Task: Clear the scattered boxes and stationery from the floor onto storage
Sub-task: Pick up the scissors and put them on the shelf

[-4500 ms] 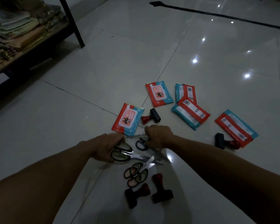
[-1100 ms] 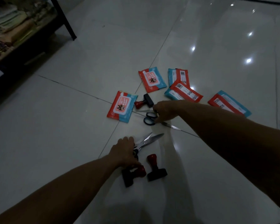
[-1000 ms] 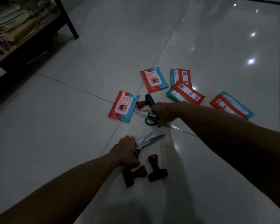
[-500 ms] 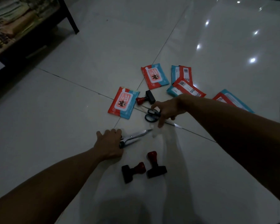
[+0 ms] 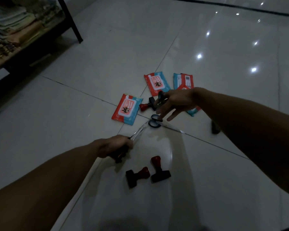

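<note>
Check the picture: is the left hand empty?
No, the left hand grips scissors by the handles, blades pointing away over the floor.

You see a glossy tiled floor (image 5: 90, 164); on it lie packets (image 5: 126, 108), stamps (image 5: 136, 176), scissors (image 5: 154, 121).

Prob. a home/storeroom: glossy tiled floor (image 5: 207, 47), low shelf (image 5: 23, 47) w/ stacked goods.

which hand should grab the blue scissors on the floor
Right. The right hand hovers just above the blue scissors, fingers stretched toward them; the left hand is nearer the body, already gripping other scissors.
</note>
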Tool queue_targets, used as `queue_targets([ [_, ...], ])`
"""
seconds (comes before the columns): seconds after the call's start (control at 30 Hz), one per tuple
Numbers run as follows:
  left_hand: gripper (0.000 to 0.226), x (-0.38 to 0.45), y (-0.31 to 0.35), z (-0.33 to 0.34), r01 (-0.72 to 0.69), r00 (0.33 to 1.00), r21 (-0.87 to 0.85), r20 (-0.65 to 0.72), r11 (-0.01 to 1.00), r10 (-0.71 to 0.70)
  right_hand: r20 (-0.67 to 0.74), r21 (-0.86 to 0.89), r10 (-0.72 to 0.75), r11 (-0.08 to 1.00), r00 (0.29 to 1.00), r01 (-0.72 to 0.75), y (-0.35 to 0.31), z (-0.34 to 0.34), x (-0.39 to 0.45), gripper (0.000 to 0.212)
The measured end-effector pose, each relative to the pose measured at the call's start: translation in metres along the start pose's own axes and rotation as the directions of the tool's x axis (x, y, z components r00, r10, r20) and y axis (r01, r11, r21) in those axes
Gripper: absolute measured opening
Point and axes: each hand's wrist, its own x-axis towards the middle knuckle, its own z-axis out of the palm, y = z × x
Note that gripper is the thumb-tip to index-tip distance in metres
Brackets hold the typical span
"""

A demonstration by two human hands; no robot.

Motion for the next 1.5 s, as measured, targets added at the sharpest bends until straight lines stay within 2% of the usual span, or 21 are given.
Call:
queue_targets([
  [0.07, 0.017, -0.002, 0.004, 0.001, 0.019, 0.999, -0.096, 0.029, 0.995, -0.016, 0.011, -0.065, 0.030, 0.997, 0.999, -0.030, 0.000, -0.001, -0.002, 0.039],
  [0.17, 0.016, -0.005, 0.006, -0.002, 0.026, 0.997, -0.179, 0.071, 0.983, -0.013, -0.134, -0.296, 0.033, 0.952, 0.990, -0.072, 0.004, 0.000, 0.006, 0.024],
  [0.27, 0.016, -0.006, 0.006, -0.004, 0.033, 0.997, -0.271, 0.078, 0.962, -0.013, -0.203, -0.535, 0.035, 0.833, 0.979, -0.140, 0.013, 0.001, 0.017, 0.018],
  [0.4, 0.017, 0.000, 0.007, -0.004, 0.016, 1.000, -0.323, 0.009, 0.946, -0.014, -0.245, -0.736, 0.066, 0.637, 0.967, -0.230, 0.027, 0.011, 0.032, 0.024],
  [0.57, 0.024, 0.016, 0.008, -0.006, -0.051, 0.994, -0.223, -0.108, 0.974, 0.028, -0.261, -0.764, 0.018, 0.607, 0.965, -0.218, 0.036, 0.027, 0.058, 0.036],
  [0.67, 0.023, 0.022, 0.010, -0.005, -0.063, 0.989, -0.232, -0.148, 0.971, 0.029, -0.346, -0.783, -0.079, 0.573, 0.935, -0.241, 0.040, 0.033, 0.069, 0.043],
  [0.73, 0.024, 0.026, 0.009, -0.006, -0.079, 0.989, -0.262, -0.144, 0.962, 0.042, -0.395, -0.822, -0.200, 0.512, 0.896, -0.248, 0.042, 0.036, 0.071, 0.050],
  [0.8, 0.027, 0.028, 0.009, -0.007, -0.085, 0.991, -0.305, -0.127, 0.949, 0.048, -0.377, -0.854, -0.277, 0.473, 0.884, -0.216, 0.043, 0.037, 0.071, 0.051],
  [0.93, 0.025, 0.030, 0.009, -0.006, -0.077, 0.993, -0.387, -0.111, 0.919, 0.036, -0.339, -0.886, -0.305, 0.421, 0.890, -0.193, 0.043, 0.040, 0.076, 0.040],
  [1.07, 0.029, 0.032, 0.007, -0.007, -0.060, 0.994, -0.435, -0.105, 0.898, 0.015, -0.365, -0.879, -0.311, 0.427, 0.877, -0.214, 0.042, 0.041, 0.082, 0.045],
  [1.13, 0.031, 0.032, 0.006, -0.007, -0.054, 0.994, -0.443, -0.114, 0.895, 0.004, -0.400, -0.863, -0.304, 0.441, 0.864, -0.244, 0.042, 0.042, 0.084, 0.058],
  [1.17, 0.031, 0.032, 0.005, -0.008, -0.052, 0.993, -0.447, -0.120, 0.893, -0.002, -0.399, -0.872, -0.300, 0.415, 0.867, -0.258, 0.043, 0.043, 0.084, 0.069],
  [1.27, 0.031, 0.032, 0.003, -0.009, -0.059, 0.992, -0.440, -0.129, 0.896, 0.002, -0.354, -0.922, -0.272, 0.262, 0.895, -0.285, 0.051, 0.047, 0.085, 0.095],
  [1.33, 0.033, 0.032, 0.003, -0.009, -0.073, 0.990, -0.435, -0.137, 0.898, 0.014, -0.344, -0.922, -0.263, 0.276, 0.901, -0.272, 0.057, 0.049, 0.087, 0.091],
  [1.4, 0.034, 0.031, 0.003, -0.009, -0.079, 0.990, -0.454, -0.139, 0.887, 0.017, -0.333, -0.910, -0.275, 0.343, 0.902, -0.231, 0.058, 0.049, 0.089, 0.076],
  [1.5, 0.033, 0.029, 0.007, -0.008, -0.085, 0.991, -0.498, -0.134, 0.863, 0.020, -0.298, -0.908, -0.276, 0.377, 0.914, -0.182, 0.056, 0.048, 0.087, 0.062],
])
